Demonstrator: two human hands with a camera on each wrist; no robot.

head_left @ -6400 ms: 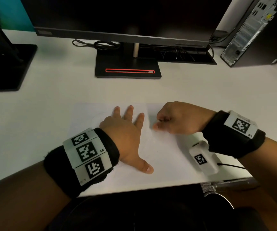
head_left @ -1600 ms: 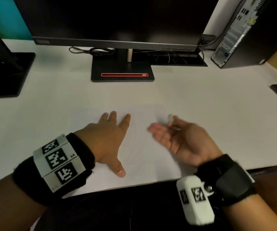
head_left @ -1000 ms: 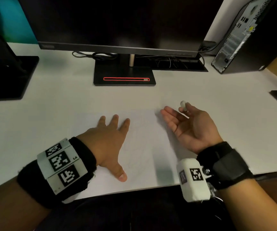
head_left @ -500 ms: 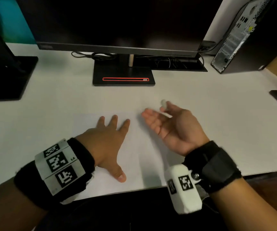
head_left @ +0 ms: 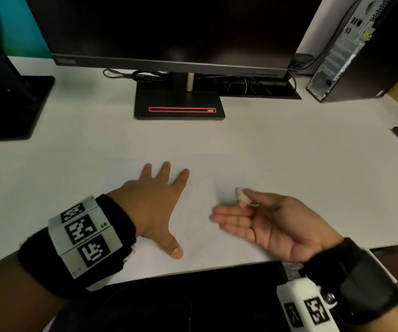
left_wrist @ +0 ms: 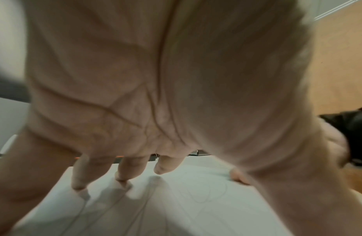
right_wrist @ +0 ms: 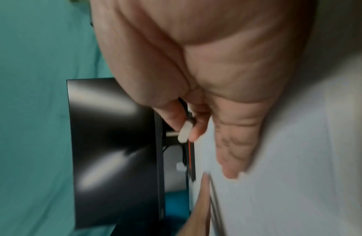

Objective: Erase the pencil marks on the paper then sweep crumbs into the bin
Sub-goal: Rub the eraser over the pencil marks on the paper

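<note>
Pressing flat at about 7 o'clock on the desk, the left hand (head_left: 153, 202) is lying with fingers spread and straight on the paper (head_left: 200, 236), thumb angled toward the near edge; judging by the pose, it is pinning the sheet so it cannot slide during brushing. The left wrist view is showing the fingertips (left_wrist: 123, 175) touching the sheet, with faint looping pencil marks (left_wrist: 206, 196) running beside them, so erasing is looking unfinished or only partly done.

At about 5 o'clock the right hand (head_left: 274, 226) is hovering palm-up, its outer fingers extended over the paper's right part, while thumb and forefinger are pinching a small white eraser (head_left: 242, 196) clear of the sheet. That split grip is likely keeping the eraser out of the way while the little-finger edge is serving as the sweeper. Crumbs are too small to make out in any view.

Farther off, at 12 o'clock, a monitor base (head_left: 179, 106) with a red-outlined slot is standing under a dark screen; a computer tower (head_left: 351, 49) is standing at 2 o'clock. No bin is showing in any view.
</note>
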